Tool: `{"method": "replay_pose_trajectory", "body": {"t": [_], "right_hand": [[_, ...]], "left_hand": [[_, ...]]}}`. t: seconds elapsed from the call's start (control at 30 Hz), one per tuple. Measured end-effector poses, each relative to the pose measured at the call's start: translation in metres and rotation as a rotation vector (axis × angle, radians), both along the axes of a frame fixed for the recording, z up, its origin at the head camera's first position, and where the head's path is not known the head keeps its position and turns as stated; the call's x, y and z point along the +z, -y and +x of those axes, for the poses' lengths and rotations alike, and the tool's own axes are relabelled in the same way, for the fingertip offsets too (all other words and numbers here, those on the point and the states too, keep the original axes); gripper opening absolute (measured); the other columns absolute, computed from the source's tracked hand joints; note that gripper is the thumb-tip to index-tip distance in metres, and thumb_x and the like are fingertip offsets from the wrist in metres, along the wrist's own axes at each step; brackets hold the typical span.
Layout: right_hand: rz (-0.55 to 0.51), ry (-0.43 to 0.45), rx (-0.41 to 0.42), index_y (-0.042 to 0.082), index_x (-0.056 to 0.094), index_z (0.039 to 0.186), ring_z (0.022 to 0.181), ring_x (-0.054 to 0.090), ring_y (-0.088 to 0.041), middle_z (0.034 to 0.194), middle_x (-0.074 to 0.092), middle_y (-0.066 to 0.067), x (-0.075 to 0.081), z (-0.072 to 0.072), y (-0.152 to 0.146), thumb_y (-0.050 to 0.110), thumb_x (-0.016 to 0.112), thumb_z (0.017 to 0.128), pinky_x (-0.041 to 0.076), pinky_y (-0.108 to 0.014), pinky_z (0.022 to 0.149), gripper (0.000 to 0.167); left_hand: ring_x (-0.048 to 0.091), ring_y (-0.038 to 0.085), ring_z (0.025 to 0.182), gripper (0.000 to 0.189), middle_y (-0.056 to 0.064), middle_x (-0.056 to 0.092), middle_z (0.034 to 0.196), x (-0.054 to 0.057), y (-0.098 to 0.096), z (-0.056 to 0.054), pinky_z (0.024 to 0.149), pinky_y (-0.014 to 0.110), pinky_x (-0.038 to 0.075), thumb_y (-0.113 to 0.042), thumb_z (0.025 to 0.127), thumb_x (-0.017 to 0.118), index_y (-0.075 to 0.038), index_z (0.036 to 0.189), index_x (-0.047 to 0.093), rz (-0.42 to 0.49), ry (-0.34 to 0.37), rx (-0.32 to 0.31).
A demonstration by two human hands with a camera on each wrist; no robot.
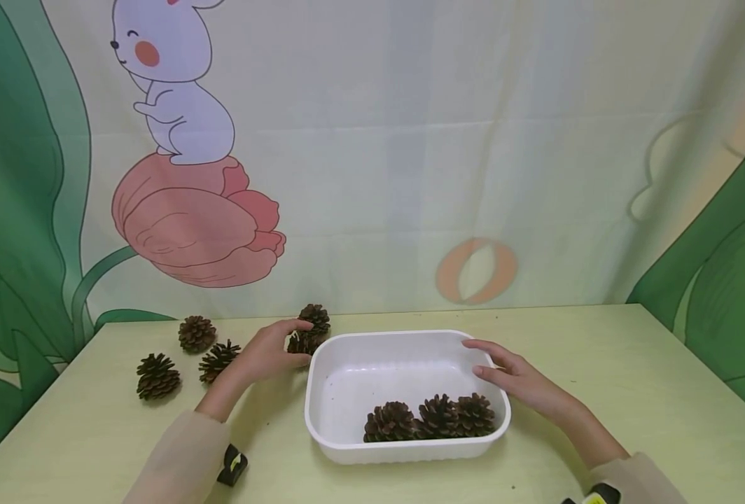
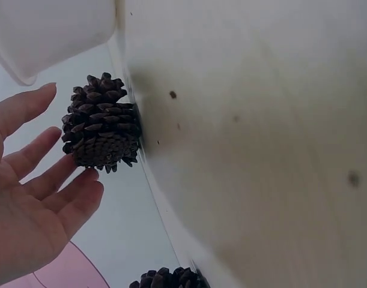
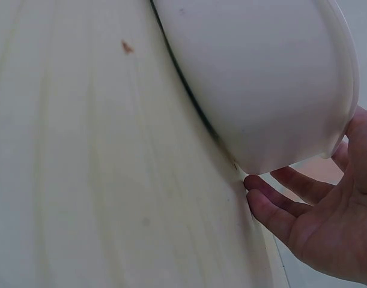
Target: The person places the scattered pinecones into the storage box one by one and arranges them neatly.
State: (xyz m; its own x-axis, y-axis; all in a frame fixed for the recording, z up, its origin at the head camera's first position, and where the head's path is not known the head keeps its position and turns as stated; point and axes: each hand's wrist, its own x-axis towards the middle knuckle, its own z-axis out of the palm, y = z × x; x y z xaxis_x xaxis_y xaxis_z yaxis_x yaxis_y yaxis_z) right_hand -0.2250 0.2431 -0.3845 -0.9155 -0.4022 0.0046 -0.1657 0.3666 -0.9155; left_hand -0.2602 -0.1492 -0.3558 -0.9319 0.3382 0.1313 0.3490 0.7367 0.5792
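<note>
A white plastic tray (image 1: pixel 372 339) stands on the table, with three brown pine cones (image 1: pixel 438 416) lined up along its near side. My right hand (image 1: pixel 517 378) holds the tray's right end, thumb and index finger over the rim; in the right wrist view other fingers (image 3: pixel 276 210) bend against its outer wall. Left of the tray, my left hand (image 1: pixel 274 353) reaches round two pine cones (image 1: pixel 314 318) near the back edge. In the left wrist view its fingers (image 2: pixel 81 204) are spread and relaxed, fingertips right at the cones, the thumb standing apart.
Three more pine cones (image 1: pixel 157 376) lie on the pale yellow table (image 1: pixel 272 434) to the left, one partly behind my left wrist. A printed curtain (image 1: pixel 360 175) hangs directly behind the table's back edge.
</note>
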Motion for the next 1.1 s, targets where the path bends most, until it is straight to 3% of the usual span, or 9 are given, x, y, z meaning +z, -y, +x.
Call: {"method": "replay_pose_trajectory", "body": {"t": [0.27, 0.57, 0.8, 1.1], "right_hand": [[-0.012, 0.000, 0.013, 0.012, 0.037, 0.139, 0.104, 0.055, -0.029, 0.140, 0.032, -0.023, 0.000, 0.000, -0.001, 0.026, 0.050, 0.094, 0.048, -0.030, 0.082, 0.049], [-0.007, -0.008, 0.015, 0.012, 0.037, 0.138, 0.106, 0.054, -0.030, 0.142, 0.030, -0.022, 0.000, 0.000, -0.001, 0.025, 0.050, 0.094, 0.049, -0.032, 0.083, 0.048], [-0.011, -0.006, 0.011, 0.012, 0.037, 0.139, 0.106, 0.054, -0.031, 0.140, 0.032, -0.023, 0.000, 0.001, 0.000, 0.026, 0.050, 0.094, 0.049, -0.033, 0.083, 0.049], [-0.006, -0.004, 0.009, 0.013, 0.037, 0.139, 0.107, 0.054, -0.030, 0.141, 0.031, -0.022, -0.001, 0.000, -0.001, 0.026, 0.050, 0.094, 0.048, -0.032, 0.083, 0.049]], "left_hand": [[0.043, 0.040, 0.119, 0.053, 0.022, 0.051, 0.126, 0.000, -0.005, -0.006, 0.096, 0.051, 0.039, -0.014, 0.076, 0.073, 0.001, 0.123, 0.053, -0.076, 0.045, -0.006], [0.051, 0.036, 0.108, 0.044, 0.018, 0.057, 0.115, 0.001, -0.011, -0.003, 0.089, 0.047, 0.046, -0.014, 0.075, 0.075, 0.000, 0.113, 0.057, -0.127, 0.107, 0.036], [0.054, 0.035, 0.103, 0.051, 0.020, 0.058, 0.113, 0.004, -0.005, 0.001, 0.084, 0.047, 0.048, -0.015, 0.073, 0.076, 0.000, 0.116, 0.054, -0.141, 0.103, 0.072], [0.050, 0.039, 0.109, 0.055, 0.022, 0.056, 0.116, 0.005, 0.007, 0.005, 0.088, 0.051, 0.045, -0.017, 0.073, 0.075, 0.003, 0.121, 0.055, -0.136, 0.059, 0.070]]}}
